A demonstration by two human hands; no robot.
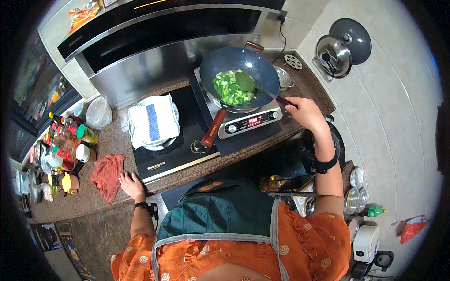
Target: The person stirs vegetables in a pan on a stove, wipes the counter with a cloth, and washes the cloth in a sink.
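Observation:
My right hand (pixel 305 111) grips the dark handle of a spatula (pixel 245 82), whose blade rests among chopped green vegetables (pixel 228 86) in a dark wok (pixel 265 75). The wok stands on a portable electric cooktop (pixel 249 123) with a lit red display; its reddish wooden handle (pixel 213 130) points toward me. My left hand (pixel 132 185) lies on the counter edge with its fingers apart, holding nothing. Beside it, touching or nearly so, is a crumpled red cloth (pixel 108 175). A white towel with a blue stripe (pixel 154 121) covers a dish on the black built-in hob (pixel 168 158).
Bottles and jars (pixel 66 140) crowd the counter at the left, near a plastic-covered container (pixel 99 113). Behind the wok stands a steel range hood panel (pixel 147 66). A metal bowl (pixel 282 77) sits right of the wok. Pot lids (pixel 358 40) hang on the tiled wall.

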